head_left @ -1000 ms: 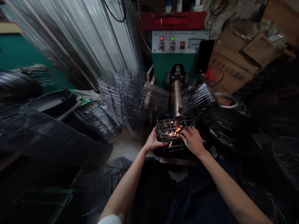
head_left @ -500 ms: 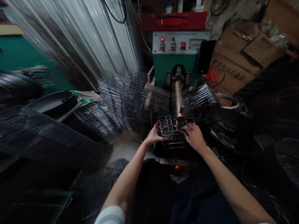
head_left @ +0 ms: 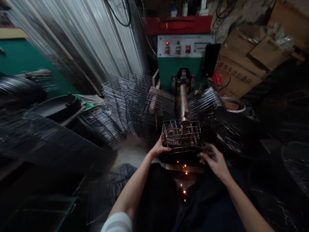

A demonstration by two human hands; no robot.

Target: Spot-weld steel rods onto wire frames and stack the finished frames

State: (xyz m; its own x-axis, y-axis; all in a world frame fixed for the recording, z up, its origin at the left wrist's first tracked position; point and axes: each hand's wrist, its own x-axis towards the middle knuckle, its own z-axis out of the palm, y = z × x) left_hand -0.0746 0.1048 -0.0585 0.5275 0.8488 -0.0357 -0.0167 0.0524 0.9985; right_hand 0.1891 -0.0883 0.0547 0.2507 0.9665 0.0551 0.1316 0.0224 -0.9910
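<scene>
Presently pinching crosswise wire basket (head_left: 177,137) by left side with left hand (head_left: 159,146); apart right-front with right hand (head_left: 214,158), half-curled, hold unclear.

big dark Chinese print (head_left: 235,72) on the cardboard box (head_left: 243,59) at far right, looks like 豪华午休折叠床, first character kinda murky, tiny labels on the green machine's control panel (head_left: 177,54), way too blurry to read

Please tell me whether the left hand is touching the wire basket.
Touching. The head view shows the left hand at the left end of the wire basket, with its thumb against the lower front wires.
</scene>
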